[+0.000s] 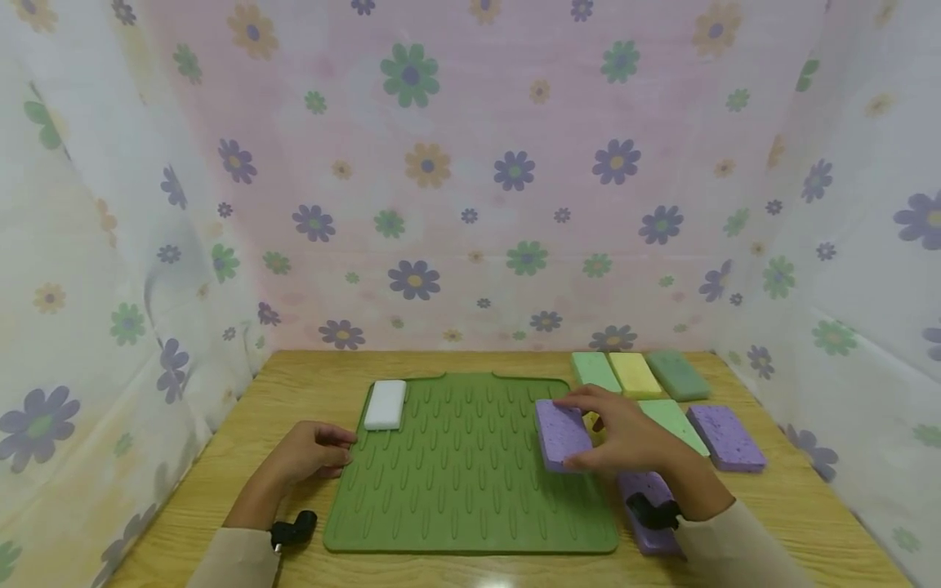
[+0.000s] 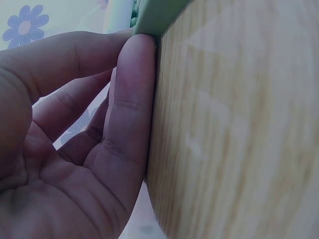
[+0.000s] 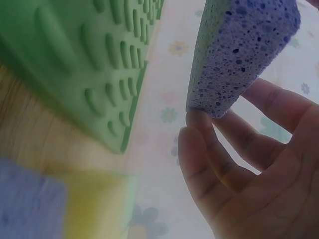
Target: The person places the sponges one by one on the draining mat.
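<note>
A purple sponge is held between the fingers and thumb of my right hand, over the right side of a green ridged mat. In the right wrist view that sponge is tilted, its porous side showing and fingertips at its lower corner. My left hand rests at the mat's left edge. The left wrist view shows the fingertips of this hand converging on the mat's rim, one finger lying along the wooden table. A white sponge sits in the mat's far left corner.
Right of the mat lie a light green sponge, a yellow one, a dark green one, another light green one and two purple sponges, one under my right wrist. Flowered cloth encloses the wooden table.
</note>
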`<state>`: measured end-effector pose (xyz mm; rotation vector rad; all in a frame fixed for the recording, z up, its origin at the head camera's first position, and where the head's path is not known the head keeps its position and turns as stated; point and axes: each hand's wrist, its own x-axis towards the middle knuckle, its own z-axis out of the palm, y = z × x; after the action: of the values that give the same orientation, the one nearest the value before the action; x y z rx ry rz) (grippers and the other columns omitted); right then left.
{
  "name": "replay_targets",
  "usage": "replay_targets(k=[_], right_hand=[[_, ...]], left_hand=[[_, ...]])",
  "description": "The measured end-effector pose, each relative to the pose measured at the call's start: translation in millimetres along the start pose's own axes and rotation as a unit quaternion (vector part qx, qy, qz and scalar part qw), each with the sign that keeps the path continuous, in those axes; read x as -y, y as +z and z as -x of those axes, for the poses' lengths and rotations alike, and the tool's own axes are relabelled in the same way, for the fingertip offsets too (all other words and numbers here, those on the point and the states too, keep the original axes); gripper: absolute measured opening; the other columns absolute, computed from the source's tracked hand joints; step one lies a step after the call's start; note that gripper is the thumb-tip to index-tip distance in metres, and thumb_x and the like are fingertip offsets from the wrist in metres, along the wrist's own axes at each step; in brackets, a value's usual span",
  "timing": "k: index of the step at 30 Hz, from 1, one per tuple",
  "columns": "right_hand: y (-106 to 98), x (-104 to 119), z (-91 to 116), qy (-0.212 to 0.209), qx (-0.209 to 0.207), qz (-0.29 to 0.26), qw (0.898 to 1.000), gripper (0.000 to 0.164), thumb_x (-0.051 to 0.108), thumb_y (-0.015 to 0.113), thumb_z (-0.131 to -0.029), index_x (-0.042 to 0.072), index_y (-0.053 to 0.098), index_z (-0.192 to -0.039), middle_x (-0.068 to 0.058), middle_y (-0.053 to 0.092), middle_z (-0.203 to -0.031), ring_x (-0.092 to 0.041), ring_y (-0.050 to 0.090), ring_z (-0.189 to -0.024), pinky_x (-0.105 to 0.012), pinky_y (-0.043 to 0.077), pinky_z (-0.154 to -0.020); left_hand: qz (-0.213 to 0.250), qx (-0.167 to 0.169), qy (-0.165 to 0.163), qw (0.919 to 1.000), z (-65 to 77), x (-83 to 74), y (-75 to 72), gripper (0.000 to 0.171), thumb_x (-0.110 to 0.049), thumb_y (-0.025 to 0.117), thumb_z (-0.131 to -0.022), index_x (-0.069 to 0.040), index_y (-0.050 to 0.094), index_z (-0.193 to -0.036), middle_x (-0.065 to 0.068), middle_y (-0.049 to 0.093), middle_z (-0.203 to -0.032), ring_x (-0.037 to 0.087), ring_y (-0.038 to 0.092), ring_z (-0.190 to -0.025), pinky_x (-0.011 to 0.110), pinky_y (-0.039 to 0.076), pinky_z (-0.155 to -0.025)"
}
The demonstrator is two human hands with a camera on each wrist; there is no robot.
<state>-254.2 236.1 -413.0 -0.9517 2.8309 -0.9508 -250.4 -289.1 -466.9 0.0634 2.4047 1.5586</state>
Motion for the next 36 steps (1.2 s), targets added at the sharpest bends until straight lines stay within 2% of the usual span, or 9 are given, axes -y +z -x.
replay_targets(k=[6,13,16,19,25,29,36], right_hand=[[6.1,7.5,-10.6,0.013,0.006,-0.018,1.0,0.085,0.06,0.086,-0.077,0.023,0.057,-0.148,-0.003,0.048,-0.153,-0.02,0.06,-0.12,-0.046,0.058,-0.089],[14.2,13.6,-23.1,0.018,0.012,-0.007,1.0,0.088,0.063,0.086,-0.076,0.021,0.057,-0.148,-0.006,0.048,-0.153,-0.024,0.058,-0.126,-0.041,0.059,-0.088],[18.3,16.1,-29.9,0.017,0.014,-0.004,1.0,0.088,0.062,0.086,-0.076,0.021,0.058,-0.147,-0.007,0.048,-0.153,-0.026,0.057,-0.127,-0.043,0.059,-0.09],[22.1,19.4,-38.0,0.01,0.013,-0.001,1.0,0.086,0.06,0.087,-0.076,0.019,0.06,-0.146,-0.008,0.051,-0.15,-0.027,0.057,-0.125,-0.045,0.059,-0.089],[30.8,27.2,-55.7,0.0,0.002,0.023,1.0,0.083,0.061,0.087,-0.074,0.02,0.064,-0.143,-0.003,0.056,-0.143,-0.022,0.06,-0.117,-0.039,0.057,-0.084],[39.1,29.3,-67.5,0.006,-0.005,0.035,0.999,0.084,0.064,0.087,-0.072,0.021,0.065,-0.142,-0.002,0.056,-0.143,-0.021,0.06,-0.117,-0.041,0.055,-0.087],[51.6,32.4,-84.8,0.014,0.004,0.017,1.0,0.084,0.063,0.088,-0.072,0.023,0.065,-0.142,-0.005,0.054,-0.147,-0.023,0.06,-0.121,-0.043,0.056,-0.09]], left_hand=[[0.002,-0.001,0.001,1.0,-0.3,0.1,1.3,0.038,-0.005,0.074,-0.094,0.007,0.066,-0.129,0.018,0.066,-0.112,0.022,0.069,-0.089,0.037,0.064,-0.075],[0.01,0.004,-0.001,0.9999,-0.5,0.6,2.8,0.039,-0.006,0.074,-0.094,0.007,0.066,-0.129,0.018,0.066,-0.113,0.022,0.07,-0.089,0.037,0.064,-0.076],[0.008,0.001,-0.001,1.0,-0.9,1.1,2.6,0.038,-0.006,0.074,-0.094,0.007,0.066,-0.129,0.018,0.066,-0.113,0.022,0.07,-0.089,0.038,0.064,-0.077],[0.005,-0.002,0.0,1.0,-1.1,1.5,1.7,0.037,-0.006,0.074,-0.094,0.006,0.066,-0.129,0.018,0.066,-0.112,0.022,0.07,-0.089,0.038,0.064,-0.076],[0.005,0.0,0.002,1.0,-0.4,1.3,0.2,0.037,-0.007,0.074,-0.095,0.006,0.067,-0.129,0.018,0.066,-0.112,0.022,0.07,-0.089,0.038,0.064,-0.076],[0.008,0.002,0.002,1.0,0.1,0.9,0.4,0.037,-0.007,0.074,-0.095,0.006,0.067,-0.129,0.018,0.066,-0.112,0.022,0.07,-0.089,0.038,0.064,-0.077],[0.01,0.0,-0.002,0.9999,2.3,-1.4,0.6,0.038,-0.007,0.074,-0.094,0.006,0.067,-0.129,0.018,0.066,-0.115,0.021,0.07,-0.092,0.038,0.064,-0.079]])
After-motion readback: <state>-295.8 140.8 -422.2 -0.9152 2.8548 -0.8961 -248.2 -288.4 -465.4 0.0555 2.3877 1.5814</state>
